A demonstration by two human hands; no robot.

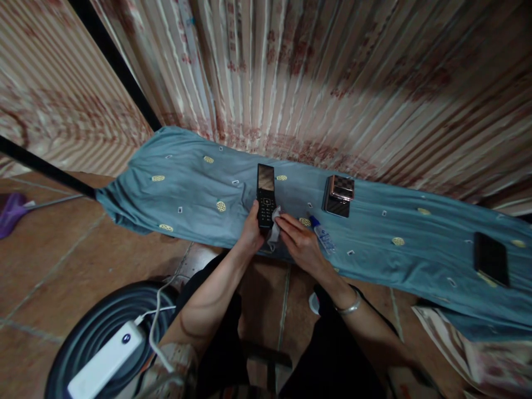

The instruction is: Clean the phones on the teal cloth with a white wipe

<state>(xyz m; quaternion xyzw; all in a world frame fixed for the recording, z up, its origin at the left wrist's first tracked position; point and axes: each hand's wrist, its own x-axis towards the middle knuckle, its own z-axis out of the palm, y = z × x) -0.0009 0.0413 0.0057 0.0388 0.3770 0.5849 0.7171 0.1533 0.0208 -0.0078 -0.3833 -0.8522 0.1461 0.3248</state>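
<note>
A black flip phone [266, 194] is unfolded, its screen half pointing away from me and its keypad half toward me. My left hand [251, 230] grips its lower left side, the thumb along the edge. In my right hand [300, 239] a white wipe [275, 224] is pinched between the fingers, held against the lower right edge of the keypad. Just right of that hand, a small clear bottle with a blue cap [323, 235] lies on the blue cloth [199, 205].
Farther right on the cloth lie a folded phone with a checkered cover [341, 187], on top of a dark flat device [336, 206], and a black smartphone [491, 259]. Behind hangs a striped curtain [266, 77]. A white power bank [107, 360] with a cable rests on a round dark stool [83, 332].
</note>
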